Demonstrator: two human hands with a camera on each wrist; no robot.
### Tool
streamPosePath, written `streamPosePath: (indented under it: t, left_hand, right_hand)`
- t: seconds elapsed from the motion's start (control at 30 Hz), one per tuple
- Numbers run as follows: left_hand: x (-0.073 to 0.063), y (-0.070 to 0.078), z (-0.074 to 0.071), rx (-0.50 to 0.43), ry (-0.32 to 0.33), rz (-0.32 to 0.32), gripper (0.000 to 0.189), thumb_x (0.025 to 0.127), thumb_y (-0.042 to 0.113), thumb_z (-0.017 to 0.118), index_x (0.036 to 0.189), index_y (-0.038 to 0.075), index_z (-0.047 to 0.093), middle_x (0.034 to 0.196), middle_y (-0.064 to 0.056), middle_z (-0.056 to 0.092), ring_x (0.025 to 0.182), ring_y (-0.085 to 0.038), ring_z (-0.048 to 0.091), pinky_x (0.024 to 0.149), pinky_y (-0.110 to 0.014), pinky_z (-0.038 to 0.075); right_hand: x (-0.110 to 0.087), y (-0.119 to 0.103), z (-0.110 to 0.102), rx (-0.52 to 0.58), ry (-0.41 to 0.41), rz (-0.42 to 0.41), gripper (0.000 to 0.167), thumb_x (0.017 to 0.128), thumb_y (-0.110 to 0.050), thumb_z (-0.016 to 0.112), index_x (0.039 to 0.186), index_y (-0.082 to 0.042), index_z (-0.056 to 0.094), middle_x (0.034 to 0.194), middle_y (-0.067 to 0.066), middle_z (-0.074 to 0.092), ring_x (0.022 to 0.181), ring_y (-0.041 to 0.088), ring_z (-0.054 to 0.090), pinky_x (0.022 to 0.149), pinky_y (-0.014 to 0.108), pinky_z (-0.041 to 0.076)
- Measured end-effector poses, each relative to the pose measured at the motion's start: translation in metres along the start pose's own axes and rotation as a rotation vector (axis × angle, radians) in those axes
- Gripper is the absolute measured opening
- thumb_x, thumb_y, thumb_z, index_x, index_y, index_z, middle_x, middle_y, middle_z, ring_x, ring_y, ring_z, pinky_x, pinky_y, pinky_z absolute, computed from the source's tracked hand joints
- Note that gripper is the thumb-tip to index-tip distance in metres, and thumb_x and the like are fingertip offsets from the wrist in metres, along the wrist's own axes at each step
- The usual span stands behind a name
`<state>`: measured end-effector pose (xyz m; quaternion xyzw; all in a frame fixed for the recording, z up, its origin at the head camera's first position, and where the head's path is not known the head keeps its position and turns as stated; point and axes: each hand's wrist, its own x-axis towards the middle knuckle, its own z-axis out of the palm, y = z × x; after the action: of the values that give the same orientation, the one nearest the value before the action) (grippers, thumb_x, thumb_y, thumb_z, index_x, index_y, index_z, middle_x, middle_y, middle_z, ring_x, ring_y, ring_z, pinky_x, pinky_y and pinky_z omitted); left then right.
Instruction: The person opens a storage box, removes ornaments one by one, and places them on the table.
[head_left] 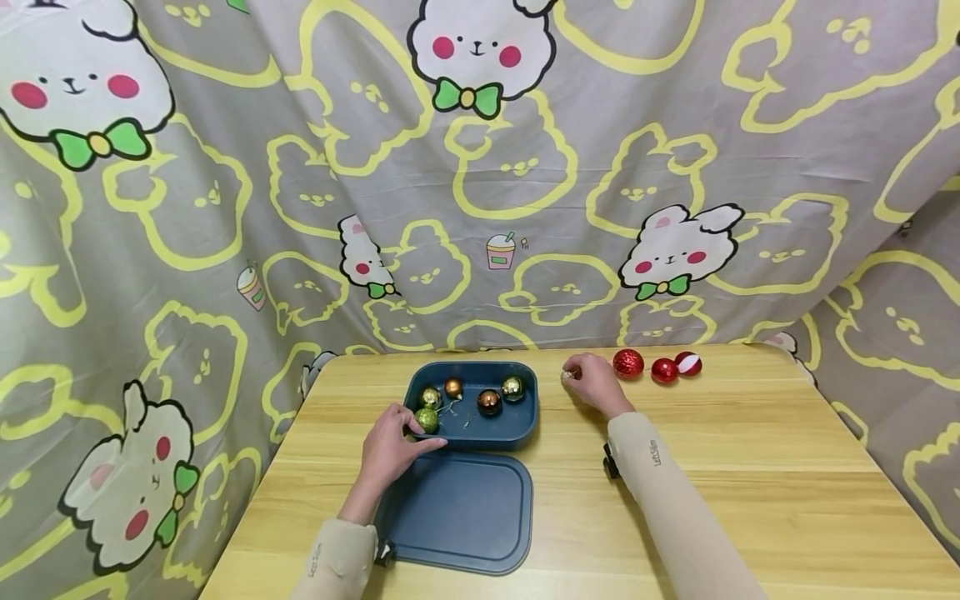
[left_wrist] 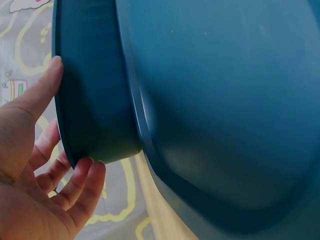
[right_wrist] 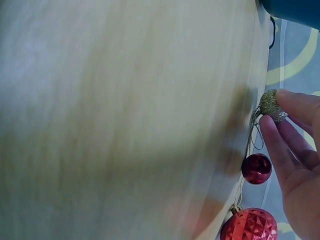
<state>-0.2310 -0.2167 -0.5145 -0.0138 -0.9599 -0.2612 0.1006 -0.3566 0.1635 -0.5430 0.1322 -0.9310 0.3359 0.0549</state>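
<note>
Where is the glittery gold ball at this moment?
In the head view, the right hand pinches the glittery gold ball, right of the blue box and left of the textured red ball.

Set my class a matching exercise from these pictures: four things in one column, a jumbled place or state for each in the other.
1. left hand
2. right hand
3. lid
4. green ball

A. flat on the table
B. inside the box
C. at the box's rim
D. pinching a gold ball

Pairs: 1-C, 2-D, 3-A, 4-B.
</note>
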Motion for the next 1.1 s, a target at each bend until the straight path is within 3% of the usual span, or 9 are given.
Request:
streamPosePath:
  t: [0.23, 0.43, 0.6, 0.77, 0.9, 1.1]
  left_hand:
    - [-0.001, -0.001, -0.002, -0.031, -0.010, 0.005, 0.043, 0.074, 0.050, 0.091, 0.077, 0.016, 0.065, 0.104, -0.003, 0.061, 0.076, -0.016, 0.051, 0.068, -0.031, 0.042]
    - [-0.002, -0.002, -0.003, -0.042, -0.004, 0.007, 0.037, 0.076, 0.047, 0.091, 0.084, 0.019, 0.069, 0.110, -0.004, 0.061, 0.079, -0.016, 0.053, 0.068, -0.030, 0.043]
    - [0.001, -0.006, -0.003, -0.083, 0.015, -0.009, 0.046, 0.081, 0.046, 0.088, 0.110, 0.013, 0.071, 0.122, -0.009, 0.062, 0.085, -0.020, 0.058, 0.071, -0.034, 0.049]
    - [0.003, -0.012, 0.000, -0.170, 0.040, -0.040, 0.062, 0.089, 0.034, 0.083, 0.138, 0.007, 0.058, 0.132, -0.018, 0.057, 0.089, -0.023, 0.061, 0.069, -0.033, 0.050]
    - [0.004, -0.016, 0.002, -0.204, 0.034, -0.045, 0.067, 0.090, 0.030, 0.083, 0.144, 0.004, 0.053, 0.134, -0.023, 0.055, 0.090, -0.026, 0.062, 0.071, -0.034, 0.052]
    - [0.005, -0.019, 0.004, -0.238, -0.026, -0.082, 0.070, 0.093, 0.031, 0.080, 0.148, 0.001, 0.049, 0.137, -0.023, 0.054, 0.096, -0.027, 0.063, 0.074, -0.035, 0.055]
  right_hand:
    - [0.000, 0.000, 0.003, -0.008, 0.009, -0.010, 0.013, 0.090, -0.008, 0.078, 0.101, -0.001, 0.076, 0.097, 0.014, 0.075, 0.090, 0.029, 0.068, 0.085, 0.049, 0.057]
    - [-0.001, -0.003, 0.002, 0.004, 0.001, -0.004, 0.012, 0.091, -0.008, 0.078, 0.100, -0.001, 0.077, 0.098, 0.015, 0.075, 0.092, 0.030, 0.068, 0.087, 0.050, 0.057]
    - [-0.001, -0.004, 0.003, 0.001, -0.001, -0.006, 0.012, 0.091, -0.008, 0.077, 0.101, -0.001, 0.077, 0.100, 0.015, 0.074, 0.094, 0.030, 0.068, 0.088, 0.050, 0.057]
    - [0.000, -0.005, 0.001, 0.002, -0.012, 0.007, 0.015, 0.092, -0.011, 0.077, 0.104, -0.002, 0.077, 0.104, 0.016, 0.075, 0.097, 0.031, 0.069, 0.090, 0.050, 0.057]
    - [0.000, -0.008, -0.003, 0.023, -0.024, 0.043, 0.022, 0.093, -0.013, 0.077, 0.111, -0.001, 0.076, 0.111, 0.017, 0.074, 0.104, 0.034, 0.068, 0.093, 0.052, 0.056]
    - [0.000, -0.013, -0.008, 0.058, -0.012, 0.068, 0.030, 0.094, -0.013, 0.075, 0.120, 0.000, 0.073, 0.119, 0.019, 0.073, 0.111, 0.037, 0.067, 0.096, 0.052, 0.056]
